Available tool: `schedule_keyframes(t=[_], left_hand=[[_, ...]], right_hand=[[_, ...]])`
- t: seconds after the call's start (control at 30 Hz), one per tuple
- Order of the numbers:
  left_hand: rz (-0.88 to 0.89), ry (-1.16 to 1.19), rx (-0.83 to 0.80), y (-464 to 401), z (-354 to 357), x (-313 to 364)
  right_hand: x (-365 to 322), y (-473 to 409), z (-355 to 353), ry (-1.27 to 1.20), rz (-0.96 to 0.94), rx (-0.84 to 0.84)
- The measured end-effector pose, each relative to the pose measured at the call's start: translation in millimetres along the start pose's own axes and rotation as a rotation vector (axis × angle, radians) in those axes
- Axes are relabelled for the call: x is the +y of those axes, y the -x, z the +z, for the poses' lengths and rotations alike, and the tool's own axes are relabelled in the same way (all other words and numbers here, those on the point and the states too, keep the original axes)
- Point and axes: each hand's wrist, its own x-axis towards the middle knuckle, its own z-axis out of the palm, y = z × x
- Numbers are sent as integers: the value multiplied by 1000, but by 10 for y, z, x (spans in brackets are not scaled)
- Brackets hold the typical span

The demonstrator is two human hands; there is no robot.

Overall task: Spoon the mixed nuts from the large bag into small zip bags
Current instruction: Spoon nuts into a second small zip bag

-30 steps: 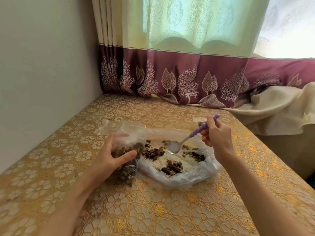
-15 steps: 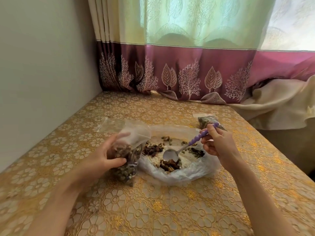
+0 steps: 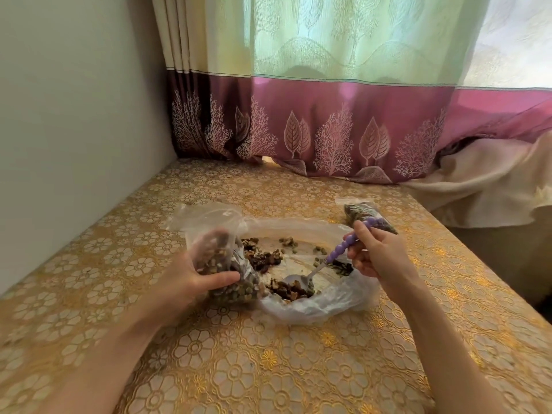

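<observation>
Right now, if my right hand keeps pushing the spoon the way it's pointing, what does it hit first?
Probably the pile of nuts in the large bag, which the spoon tip already seems to touch.

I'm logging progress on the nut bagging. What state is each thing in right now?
Large bag: open, lying spread on the table, nuts scattered inside.
Small zip bag: open, partly filled, held by the left hand.
Spoon: bowl down among the nuts, purple handle held by the right hand.
Second small bag: filled, lying behind the right hand; seal cannot be judged.
</observation>
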Motion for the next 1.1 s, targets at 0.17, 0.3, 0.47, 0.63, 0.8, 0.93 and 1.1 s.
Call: schedule_keyframes(t=[0.17, 0.3, 0.47, 0.63, 0.8, 0.93, 1.1], left_hand=[[-27, 17, 15, 4, -21, 20], [-33, 56, 42, 35, -39, 59], [30, -107, 92, 39, 4, 63], [36, -175, 44, 31, 3, 11], [14, -237, 17, 40, 17, 15], [-2, -269, 0, 35, 37, -35], [-39, -273, 4, 12, 18, -93]], right_hand=[[7, 4, 26, 17, -7, -60], [27, 13, 54, 22, 35, -98], [33, 19, 67, -3, 77, -51], [16, 5, 42, -62, 71, 42], [-22, -8, 33, -140, 35, 119], [-155, -58, 72, -233, -5, 187], [-426, -136, 225, -346, -97, 174]])
